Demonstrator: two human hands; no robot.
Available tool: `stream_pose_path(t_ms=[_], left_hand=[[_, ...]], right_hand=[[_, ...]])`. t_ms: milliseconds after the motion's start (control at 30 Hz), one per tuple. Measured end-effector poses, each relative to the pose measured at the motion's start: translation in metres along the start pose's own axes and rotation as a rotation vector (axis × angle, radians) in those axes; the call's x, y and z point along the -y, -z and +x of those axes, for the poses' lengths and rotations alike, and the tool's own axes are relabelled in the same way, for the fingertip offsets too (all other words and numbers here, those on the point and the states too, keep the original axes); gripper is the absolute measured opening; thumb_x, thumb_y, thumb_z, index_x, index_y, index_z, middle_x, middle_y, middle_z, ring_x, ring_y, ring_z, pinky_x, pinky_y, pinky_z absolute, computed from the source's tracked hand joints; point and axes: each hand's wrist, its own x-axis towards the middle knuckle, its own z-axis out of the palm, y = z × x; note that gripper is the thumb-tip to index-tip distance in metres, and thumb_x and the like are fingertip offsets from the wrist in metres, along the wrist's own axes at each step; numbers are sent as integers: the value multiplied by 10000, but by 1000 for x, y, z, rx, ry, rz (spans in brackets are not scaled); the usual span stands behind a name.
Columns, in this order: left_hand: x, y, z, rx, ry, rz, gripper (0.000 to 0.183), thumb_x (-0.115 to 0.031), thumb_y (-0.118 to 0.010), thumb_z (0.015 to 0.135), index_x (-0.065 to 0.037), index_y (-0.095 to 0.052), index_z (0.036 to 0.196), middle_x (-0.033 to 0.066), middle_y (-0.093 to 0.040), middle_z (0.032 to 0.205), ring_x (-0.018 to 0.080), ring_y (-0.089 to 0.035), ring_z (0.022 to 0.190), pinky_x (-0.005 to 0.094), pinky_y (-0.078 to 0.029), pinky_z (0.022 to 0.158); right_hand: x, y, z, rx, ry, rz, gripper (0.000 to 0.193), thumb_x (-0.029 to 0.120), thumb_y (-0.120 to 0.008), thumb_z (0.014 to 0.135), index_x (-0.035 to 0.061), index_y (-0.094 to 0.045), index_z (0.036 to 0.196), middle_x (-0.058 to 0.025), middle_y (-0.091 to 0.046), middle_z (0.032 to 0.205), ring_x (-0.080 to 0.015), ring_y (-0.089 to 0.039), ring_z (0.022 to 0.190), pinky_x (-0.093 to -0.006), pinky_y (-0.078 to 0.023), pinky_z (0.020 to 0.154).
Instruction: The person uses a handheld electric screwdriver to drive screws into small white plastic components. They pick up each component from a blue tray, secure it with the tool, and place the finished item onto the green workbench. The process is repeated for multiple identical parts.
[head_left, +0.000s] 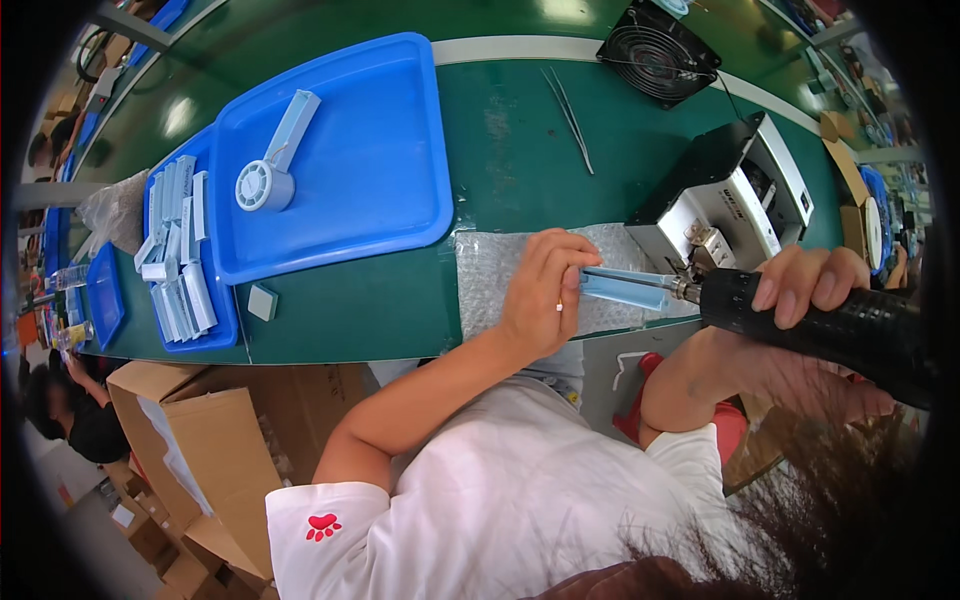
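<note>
My left hand (545, 295) is closed on one end of a long, narrow light-blue plastic housing (628, 292), held above a sheet of bubble wrap (485, 280). A black electric screwdriver (740, 303) lies nearly level in my right hand (812, 285), with the fingers wrapped over its body. Its metal nose sits at the right end of the housing, and the thin bit reaches left along it. Whether the tip touches a screw cannot be made out. The thumb side of my right hand is partly hidden behind the tool and blurred.
A screw feeder (730, 205) stands just beyond the screwdriver. Tweezers (570, 125) and a black fan (658, 58) lie farther back. On the left, a blue tray (345, 225) bears a handheld fan part (265, 187); beside it are stacked light-blue housings (185, 290). An open carton (215, 450) stands below.
</note>
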Motion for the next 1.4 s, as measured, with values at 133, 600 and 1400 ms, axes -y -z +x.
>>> stream_pose_path(t_ms=[133,600,1400], left_hand=[[0,2,3,7,4,0,214,-80,-357,973,-7,-558,987,154,-593,1014,322,-534,955,405,-408,879],[-6,0,5,13,91,48,254,-155,-373,972,-1,-572,1010,174,-557,1081,339,-511,1019,422,-378,926],[-4,0,3,8,74,25,153,-4,-462,881,0,-578,981,164,-560,1037,319,-551,908,390,-452,801]], right_hand=[[-2,-8,-1,2,90,-99,738,656,-516,836,138,-308,1319,-167,-496,927,-230,-535,642,-342,-475,548],[41,48,38,-342,80,-631,879,813,-474,733,-28,-512,984,-120,-513,880,-214,-516,660,-330,-436,559],[9,20,11,32,-115,60,828,682,-655,673,-67,-433,947,-123,-424,888,-220,-506,734,-334,-427,624]])
